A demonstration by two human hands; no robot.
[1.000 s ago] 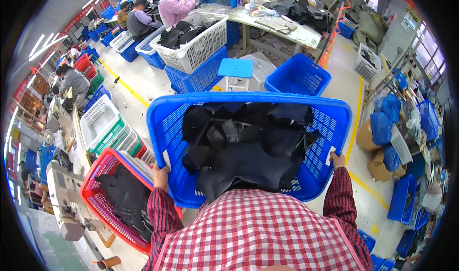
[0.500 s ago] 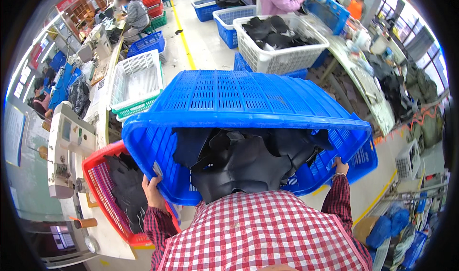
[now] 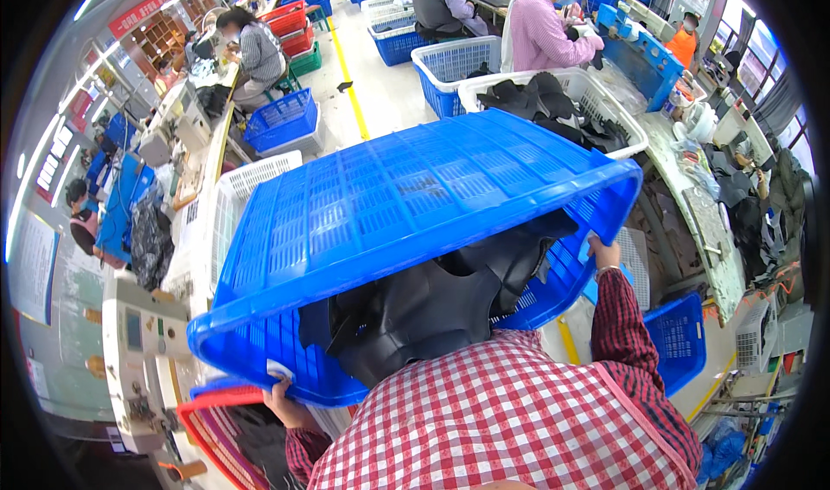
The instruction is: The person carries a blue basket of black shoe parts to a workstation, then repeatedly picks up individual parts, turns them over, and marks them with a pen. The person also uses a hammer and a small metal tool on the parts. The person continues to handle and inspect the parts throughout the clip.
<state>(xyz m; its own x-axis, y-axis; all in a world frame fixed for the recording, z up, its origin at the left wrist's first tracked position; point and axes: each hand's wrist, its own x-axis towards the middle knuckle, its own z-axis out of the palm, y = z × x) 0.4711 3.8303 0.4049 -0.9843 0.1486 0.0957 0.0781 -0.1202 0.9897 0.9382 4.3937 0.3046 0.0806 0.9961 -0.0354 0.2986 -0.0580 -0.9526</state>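
I hold a large blue plastic crate (image 3: 406,205) tipped steeply toward me, its latticed bottom facing up. My left hand (image 3: 285,404) grips its rim at the lower left; my right hand (image 3: 605,252) grips the rim at the right. Black fabric pieces (image 3: 432,304) slide out of the crate's mouth against my red checked shirt. Below the left hand lies a red crate (image 3: 216,421) with dark pieces in it.
A white basket (image 3: 605,101) of black pieces stands beyond the crate, with a person in a pink shirt (image 3: 540,32) behind it. A sewing machine table (image 3: 143,360) is at my left. Blue crates (image 3: 281,118) and an empty white basket (image 3: 233,196) line the aisle. A workbench (image 3: 700,187) runs along the right.
I have turned left, and the blue crate has gone from level to tipped nearly upside down. The black pieces have shifted toward its mouth. Both hands keep their hold.
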